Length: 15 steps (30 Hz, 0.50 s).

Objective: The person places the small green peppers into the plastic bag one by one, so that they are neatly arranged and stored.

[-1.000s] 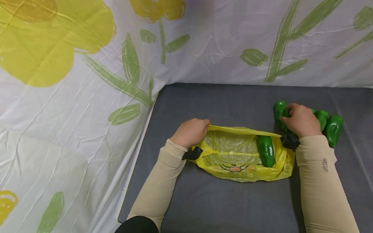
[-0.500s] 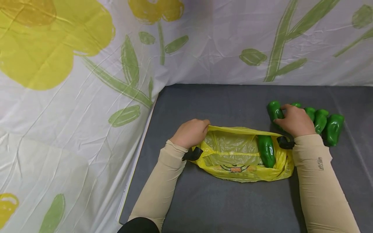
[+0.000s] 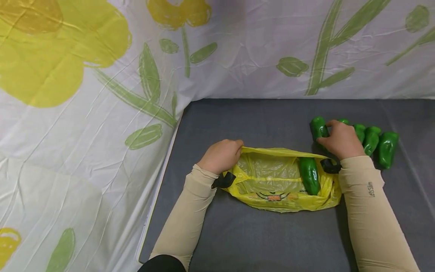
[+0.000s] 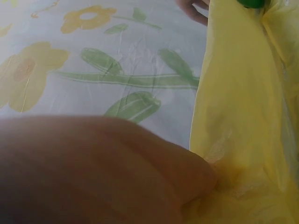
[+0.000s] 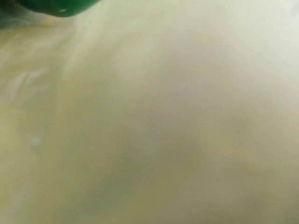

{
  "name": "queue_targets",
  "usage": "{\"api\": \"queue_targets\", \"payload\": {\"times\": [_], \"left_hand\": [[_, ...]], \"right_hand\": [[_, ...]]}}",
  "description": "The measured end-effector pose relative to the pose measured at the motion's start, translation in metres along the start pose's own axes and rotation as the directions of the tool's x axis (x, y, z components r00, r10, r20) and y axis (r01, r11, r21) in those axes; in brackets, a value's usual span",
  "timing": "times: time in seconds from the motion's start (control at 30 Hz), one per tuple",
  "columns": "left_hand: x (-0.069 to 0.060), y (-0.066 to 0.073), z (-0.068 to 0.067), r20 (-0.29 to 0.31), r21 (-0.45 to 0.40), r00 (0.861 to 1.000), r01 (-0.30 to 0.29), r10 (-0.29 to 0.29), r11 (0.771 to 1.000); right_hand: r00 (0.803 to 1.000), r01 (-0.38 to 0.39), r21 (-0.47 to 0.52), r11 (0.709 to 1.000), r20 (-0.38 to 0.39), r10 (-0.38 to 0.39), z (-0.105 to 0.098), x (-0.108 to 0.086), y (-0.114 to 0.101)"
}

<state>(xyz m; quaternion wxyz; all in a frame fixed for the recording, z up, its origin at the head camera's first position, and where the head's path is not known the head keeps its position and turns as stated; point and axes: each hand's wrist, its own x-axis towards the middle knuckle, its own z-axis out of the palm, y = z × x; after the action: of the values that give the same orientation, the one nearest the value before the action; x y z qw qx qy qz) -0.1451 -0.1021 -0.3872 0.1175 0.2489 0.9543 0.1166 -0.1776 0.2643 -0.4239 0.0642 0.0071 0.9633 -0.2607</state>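
— Fingers, first entry: their condition?
— Left hand (image 3: 219,158), one: fingers (image 3: 237,144) pinching the rim of a yellow plastic bag (image 3: 265,204) at its far left corner. Right hand (image 3: 344,140), one: thumb and forefinger pinching a glossy green pepper (image 3: 318,126), the leftmost of those outside the bag.
— Then from the near edge outward.
— Sleeves (image 3: 185,215), two, beige, the right one lettered. Wrist straps (image 3: 224,180), black, one per arm. Beneath all, a counter (image 3: 258,241), dark grey, pale along its left edge.
— The bag?
— Lying on the counter between the arms, mouth gaping upward, print on the near side. Contents: one pepper (image 3: 309,177), at the right end, its far tip hidden by the rim.
— Held pepper, position?
— Beyond the bag's far right corner. Whether it touches the counter, cannot tell.
— Remaining stock?
— Loose peppers (image 3: 387,149), four showing, in a slanting row right of the right hand; the leftmost mostly hidden behind it.
— Last, farthest?
— Cloth (image 3: 244,56), white, printed with yellow flowers and green leaves, hanging behind the counter.
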Motion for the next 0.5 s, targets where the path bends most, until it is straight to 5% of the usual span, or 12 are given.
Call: {"api": "queue_targets", "payload": {"times": [0.5], "left_hand": [[0.0,0.0,-0.001,-0.001,0.01,1.0,0.013,-0.013,1.0]], "right_hand": [[1.0,-0.002,0.054,0.999,-0.02,0.003,-0.026,-0.024,-0.023]]}}
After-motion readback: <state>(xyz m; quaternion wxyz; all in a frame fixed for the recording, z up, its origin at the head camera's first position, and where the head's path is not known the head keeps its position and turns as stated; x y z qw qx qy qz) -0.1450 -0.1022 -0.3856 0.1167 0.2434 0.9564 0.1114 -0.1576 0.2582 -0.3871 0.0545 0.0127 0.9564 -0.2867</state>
